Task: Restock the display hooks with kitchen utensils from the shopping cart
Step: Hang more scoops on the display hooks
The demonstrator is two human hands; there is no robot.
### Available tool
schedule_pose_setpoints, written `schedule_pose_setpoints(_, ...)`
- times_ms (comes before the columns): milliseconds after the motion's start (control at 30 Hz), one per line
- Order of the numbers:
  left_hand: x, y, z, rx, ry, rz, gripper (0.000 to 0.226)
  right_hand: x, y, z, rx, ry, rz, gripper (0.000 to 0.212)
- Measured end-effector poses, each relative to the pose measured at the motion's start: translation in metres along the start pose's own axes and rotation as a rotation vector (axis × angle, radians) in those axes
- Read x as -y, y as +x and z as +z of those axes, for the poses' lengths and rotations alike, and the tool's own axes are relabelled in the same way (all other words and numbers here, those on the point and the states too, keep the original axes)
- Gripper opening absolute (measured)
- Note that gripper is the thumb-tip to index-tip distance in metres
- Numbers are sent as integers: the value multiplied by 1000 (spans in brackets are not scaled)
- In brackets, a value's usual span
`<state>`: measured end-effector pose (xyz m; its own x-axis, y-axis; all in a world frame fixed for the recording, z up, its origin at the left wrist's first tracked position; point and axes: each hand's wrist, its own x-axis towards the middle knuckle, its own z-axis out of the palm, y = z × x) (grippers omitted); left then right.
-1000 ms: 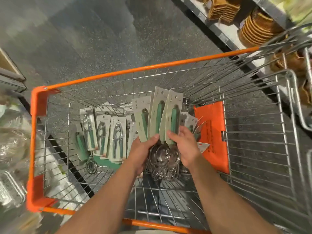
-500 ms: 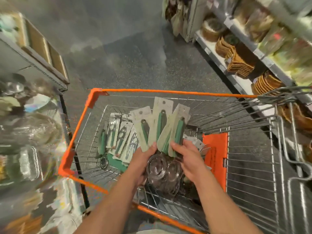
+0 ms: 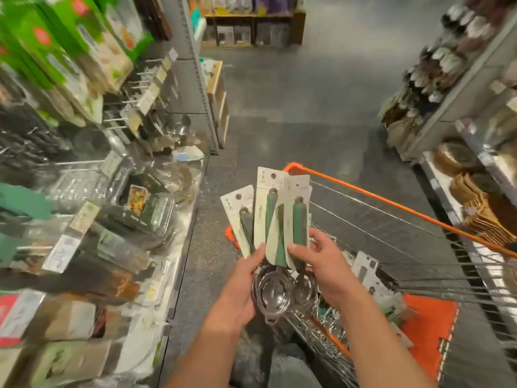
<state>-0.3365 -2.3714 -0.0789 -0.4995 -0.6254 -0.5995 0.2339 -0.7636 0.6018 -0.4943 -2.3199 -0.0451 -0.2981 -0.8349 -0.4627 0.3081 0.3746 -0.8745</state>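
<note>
Utensils point(image 3: 275, 219), carded, green-handled, fanned between both hands above cart's point(image 3: 391, 203) near-left corner. Left hand point(image 3: 240, 289) cups the steel bowls, right hand point(image 3: 321, 261) pinches the cards. Best kept squared, hang-holes aligned before reaching display hooks point(image 3: 126, 107). Since half a second ago: bundle lifted clear, view swung left to shelving.

dark speckled floor point(image 3: 293, 113), stocked shelving point(image 3: 458, 88)

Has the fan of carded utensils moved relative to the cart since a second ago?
Yes. The carded utensils, held by both hands, have come up out of the cart basket and now sit over its left corner.
</note>
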Motion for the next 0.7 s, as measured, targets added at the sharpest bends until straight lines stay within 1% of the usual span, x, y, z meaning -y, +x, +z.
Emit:
schedule_pose_setpoints(33,-4,-13,-14,-17,-11,14,58,0,-6,21,38,-15,-3,35)
schedule_pose_setpoints(67,-9,-28,-32,-27,-32,36,65,-1,-11,43,72,-34,-6,35)
schedule_pose_setpoints(133,-16,-53,-60,-50,-92,85,91,-5,-19,77,118,-84,-17,36)
schedule_pose_setpoints(167,-19,-67,-74,-71,-129,122,99,-6,-24,97,154,-106,-22,37)
schedule_pose_setpoints(200,-22,-80,-86,-94,-157,153,103,-7,-28,114,186,-115,-23,37)
schedule_pose_setpoints(300,-27,-116,-111,-147,-207,229,108,-10,-41,157,286,-161,-27,34)
schedule_pose_setpoints(400,-29,-145,-136,-329,-283,361,100,-10,-58,193,422,-184,-18,29)
schedule_pose_setpoints(433,-29,-155,-141,-382,-297,388,101,-10,-63,201,472,-191,-9,30)
schedule_pose_setpoints(500,-23,-165,-153,-439,-323,444,105,-9,-72,215,558,-215,2,31)
schedule_pose_setpoints(567,-20,-183,-153,-499,-333,523,100,-8,-80,226,620,-250,1,31)
schedule_pose_setpoints(600,-20,-195,-148,-532,-332,547,92,-7,-85,231,649,-267,-1,30)
schedule_pose_setpoints(633,-20,-205,-143,-557,-349,584,79,-6,-88,234,681,-279,-1,30)
schedule_pose_setpoints(700,-15,-226,-134,-615,-364,628,35,-4,-100,242,770,-310,-7,31)
